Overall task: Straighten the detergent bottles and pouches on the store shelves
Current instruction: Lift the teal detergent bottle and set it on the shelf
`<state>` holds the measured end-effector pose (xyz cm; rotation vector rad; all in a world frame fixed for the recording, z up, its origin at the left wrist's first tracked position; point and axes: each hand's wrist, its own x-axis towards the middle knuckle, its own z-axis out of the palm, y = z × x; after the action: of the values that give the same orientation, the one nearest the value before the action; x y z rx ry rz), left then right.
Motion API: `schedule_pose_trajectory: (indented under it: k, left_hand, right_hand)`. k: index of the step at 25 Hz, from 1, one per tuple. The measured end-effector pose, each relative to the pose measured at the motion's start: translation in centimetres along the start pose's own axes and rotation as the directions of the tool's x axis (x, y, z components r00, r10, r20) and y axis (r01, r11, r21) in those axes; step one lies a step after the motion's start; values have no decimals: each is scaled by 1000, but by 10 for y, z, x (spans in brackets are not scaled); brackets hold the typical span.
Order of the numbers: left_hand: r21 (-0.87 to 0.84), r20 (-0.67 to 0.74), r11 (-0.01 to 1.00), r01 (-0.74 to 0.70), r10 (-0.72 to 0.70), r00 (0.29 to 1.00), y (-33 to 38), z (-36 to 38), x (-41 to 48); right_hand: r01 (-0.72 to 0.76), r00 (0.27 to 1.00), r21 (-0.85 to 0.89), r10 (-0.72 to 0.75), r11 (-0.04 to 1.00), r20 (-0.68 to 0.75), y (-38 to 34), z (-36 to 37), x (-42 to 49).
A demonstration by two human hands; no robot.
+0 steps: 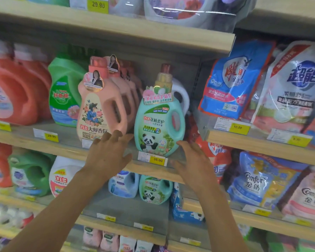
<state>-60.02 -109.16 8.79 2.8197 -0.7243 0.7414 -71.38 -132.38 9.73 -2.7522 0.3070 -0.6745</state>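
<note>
Two bare forearms are angling up from the bottom edge, one to each side of a single bottle.

Left hand (107, 153): open, fingers spread and straight, hovering at the shelf lip between the pink bottle (98, 110) and the teal bottle (156, 124); holding nothing.

Right hand (191, 159): open, fingers splayed, hovering just beside the teal bottle's lower right corner; whether a fingertip is touching cannot be told.

Teal bottle: smooth moulded plastic jug with a cut-through handle, a gold neck and a reddish cap, a panda printed on its glossy label. It is standing upright at the front edge of the middle shelf (67, 148), directly above a yellow price tag (157, 159) reading 35.00.

Pink bottle: tall, square-shouldered and matte salmon, wearing a card neck-hanger and heading a row of identical jugs.

Green bottle (65, 95) and red bottles (13, 95): rounded jugs, standing further left.

Blue pouch (231, 82) and white pouch (295, 88): crinkled, shiny film bags, leaning on the adjoining bay to the right.

Shelving: grey boards with pale wood-grain front lips are carrying white and yellow tags. More jugs and pouches are filling the tiers above and below.
</note>
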Motion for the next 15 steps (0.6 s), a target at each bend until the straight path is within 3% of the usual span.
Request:
schedule_pose_trajectory:
  k: [7,13,15]
  left_hand:
    - [191,31,982,4,-11,999,-1,11,29]
    - [40,-140,987,-155,159,977,4,29,49]
    - [-28,-96,990,-141,137,986,0,42,59]
  right_hand:
    - [-90,992,-207,105,974,64,9,15,32]
    - [-105,993,-174,113,979,37,7,19,43]
    - [-102,994,-177,107,979,18,7,22,46]
